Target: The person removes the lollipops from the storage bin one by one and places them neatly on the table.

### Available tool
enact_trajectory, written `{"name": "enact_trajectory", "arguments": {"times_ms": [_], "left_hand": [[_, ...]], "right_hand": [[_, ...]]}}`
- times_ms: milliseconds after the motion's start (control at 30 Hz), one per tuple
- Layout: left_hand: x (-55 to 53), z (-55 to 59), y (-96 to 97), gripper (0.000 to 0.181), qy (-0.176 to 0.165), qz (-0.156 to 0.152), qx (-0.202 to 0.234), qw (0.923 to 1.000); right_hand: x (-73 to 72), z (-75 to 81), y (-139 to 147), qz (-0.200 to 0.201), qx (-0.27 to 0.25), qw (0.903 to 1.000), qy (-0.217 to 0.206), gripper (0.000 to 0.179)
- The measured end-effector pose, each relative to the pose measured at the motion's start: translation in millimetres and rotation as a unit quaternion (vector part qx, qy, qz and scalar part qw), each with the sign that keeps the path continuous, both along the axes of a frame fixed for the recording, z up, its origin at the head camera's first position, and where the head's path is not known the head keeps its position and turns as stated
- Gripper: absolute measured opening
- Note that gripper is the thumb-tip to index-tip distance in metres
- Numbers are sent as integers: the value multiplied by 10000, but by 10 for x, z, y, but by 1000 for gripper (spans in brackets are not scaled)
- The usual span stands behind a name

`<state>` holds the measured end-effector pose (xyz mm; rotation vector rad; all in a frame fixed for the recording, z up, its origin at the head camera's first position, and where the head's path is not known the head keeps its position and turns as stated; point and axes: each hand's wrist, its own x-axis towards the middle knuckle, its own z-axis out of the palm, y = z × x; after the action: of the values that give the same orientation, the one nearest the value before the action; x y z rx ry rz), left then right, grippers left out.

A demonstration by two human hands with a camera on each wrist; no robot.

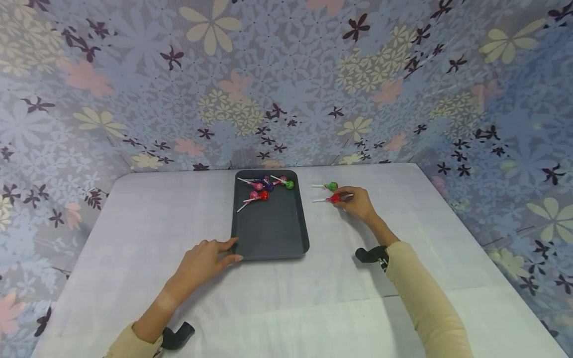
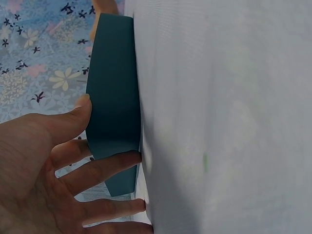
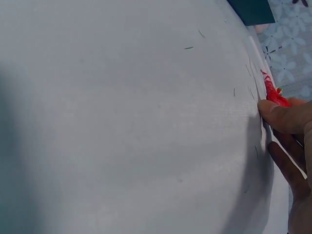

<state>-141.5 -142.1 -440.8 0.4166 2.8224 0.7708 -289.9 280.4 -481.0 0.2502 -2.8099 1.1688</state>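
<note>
In the head view my right hand (image 1: 355, 201) pinches a red lollipop (image 1: 333, 198) on the cloth right of the tray, its white stick pointing left. A white stick-like piece also shows at the fingers. Red wrapper (image 3: 275, 95) peeks past the thumb in the right wrist view. Just beyond lies a green lollipop (image 1: 332, 186). My left hand (image 1: 201, 261) grips the near left corner of the dark grey tray (image 1: 270, 233), thumb and fingers on either side of that corner. Several lollipops lie in the tray's far half, among them a red one (image 1: 264, 195) and a green one (image 1: 289, 184).
A white cloth (image 1: 179, 209) covers the table. Flowered fabric (image 1: 286, 89) hangs behind and at the sides. Black wrist mounts (image 1: 370, 255) stick out from both forearms, low over the cloth.
</note>
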Motion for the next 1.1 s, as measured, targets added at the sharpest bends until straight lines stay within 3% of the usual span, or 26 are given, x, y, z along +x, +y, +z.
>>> {"name": "enact_trajectory", "arguments": {"times_ms": [267,533,800,1100], "left_hand": [[0,-8,2,56,26,-14,38,10000],[3,-14,0,56,50,-16,70,10000],[20,-13,-9,56,58,-3,63,10000],[13,-42,1,56,52,-22,106,9999]], "right_hand": [[10,19,14,67,-5,10000,-21,37],[-15,31,-14,78,-12,9995,307,35],[-75,68,-153,568,-393,9924,1015,35],[-113,130,-500,958,-540,9894,951,34]]}}
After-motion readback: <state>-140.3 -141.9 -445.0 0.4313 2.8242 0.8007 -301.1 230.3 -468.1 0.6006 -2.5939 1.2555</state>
